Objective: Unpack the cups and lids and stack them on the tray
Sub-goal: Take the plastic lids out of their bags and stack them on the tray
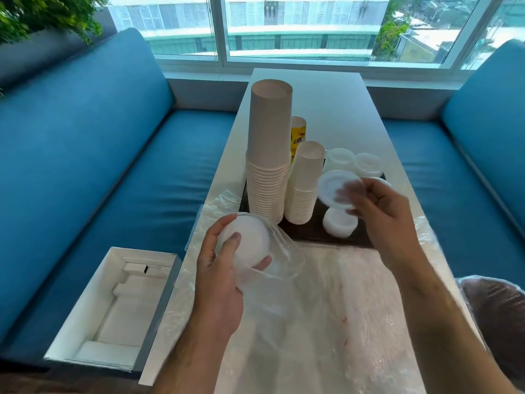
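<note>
The right hand [377, 211] pinches a thin round lid [339, 189], maybe plastic, above the dark tray [312, 234]. The left hand [224, 268] curls round bagged lids [247, 243]. Tall paper cups [268, 155] stand just past its fingertips.

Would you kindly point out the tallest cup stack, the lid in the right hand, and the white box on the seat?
Tallest cup stack [269, 155], head view, on the top cup's side wall.
Lid [331, 184], head view, on its bare top face.
White box [113, 302], head view, on its inner insert.

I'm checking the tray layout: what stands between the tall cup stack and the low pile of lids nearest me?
The shorter cup stack stands between the tall cup stack and lid pile, in the head view.
</note>
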